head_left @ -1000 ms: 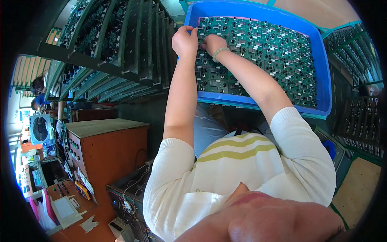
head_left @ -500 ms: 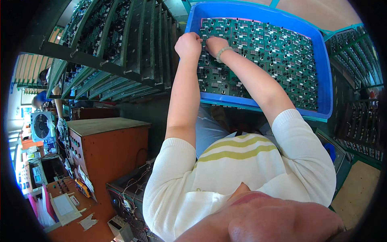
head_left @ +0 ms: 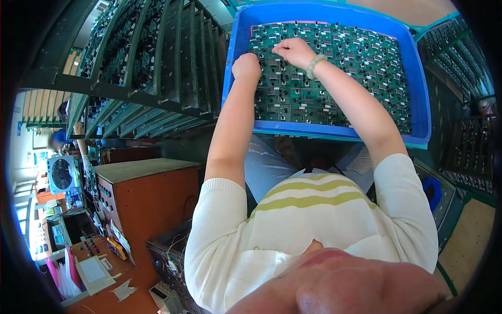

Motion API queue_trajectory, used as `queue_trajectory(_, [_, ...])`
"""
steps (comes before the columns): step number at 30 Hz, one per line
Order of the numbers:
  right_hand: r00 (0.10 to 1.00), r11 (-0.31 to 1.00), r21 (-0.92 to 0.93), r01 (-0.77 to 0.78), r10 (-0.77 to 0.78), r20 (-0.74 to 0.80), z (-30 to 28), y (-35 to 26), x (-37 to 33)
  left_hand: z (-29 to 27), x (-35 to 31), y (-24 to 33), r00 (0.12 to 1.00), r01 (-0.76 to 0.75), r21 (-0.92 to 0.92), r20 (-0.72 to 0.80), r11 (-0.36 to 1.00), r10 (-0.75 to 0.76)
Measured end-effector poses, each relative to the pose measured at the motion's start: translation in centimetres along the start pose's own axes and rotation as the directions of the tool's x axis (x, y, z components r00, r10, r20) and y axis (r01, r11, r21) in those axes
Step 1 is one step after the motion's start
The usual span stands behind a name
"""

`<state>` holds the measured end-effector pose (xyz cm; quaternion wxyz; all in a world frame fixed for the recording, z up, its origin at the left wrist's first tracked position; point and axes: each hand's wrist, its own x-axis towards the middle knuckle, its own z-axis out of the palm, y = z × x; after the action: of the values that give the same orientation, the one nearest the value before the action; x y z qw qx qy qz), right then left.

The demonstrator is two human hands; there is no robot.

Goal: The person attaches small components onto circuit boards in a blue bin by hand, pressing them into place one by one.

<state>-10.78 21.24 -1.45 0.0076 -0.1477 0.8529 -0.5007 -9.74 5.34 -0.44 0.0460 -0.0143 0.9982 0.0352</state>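
Note:
Rows of green circuit boards (head_left: 334,68) lie side by side in a large blue plastic bin (head_left: 324,128), each carrying small black and white components. At the left side of the boards, by the bin's left wall, my left hand (head_left: 246,67) is closed, its fingertips hidden behind the hand. My right hand (head_left: 294,53), with a pale beaded bracelet (head_left: 315,66) at the wrist, hovers over the upper left boards. Its thumb and fingers are pinched together. Whatever either hand holds is too small or too hidden to make out.
Tall green racks (head_left: 141,57) packed with circuit boards rise close on the left; another rack (head_left: 449,63) stands at the right. A brown cabinet (head_left: 151,193) and a cluttered bench are at lower left. Beyond them, a gloved person (head_left: 81,149) works at the far left.
My right hand has moved right, away from my left hand, over the boards. My left hand is slightly lower along the bin's left side. The whole view has shifted a little.

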Motion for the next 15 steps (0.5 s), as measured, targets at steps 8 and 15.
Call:
queue_trajectory(8, [0.998, 0.947, 0.32, -0.026, 0.043, -0.046, -1.8, 0.9, -2.3, -0.6, 1.1, -0.8, 0.887, 0.414, -0.902, 0.369, -0.123, 0.277])
queue_trajectory(15, [0.984, 0.944, 0.28, 0.176, -0.169, -0.047, 0.5, -0.9, -1.3, -1.0, -1.0, -1.4, 0.851, 0.481, -0.84, 0.38, -0.25, 0.361])
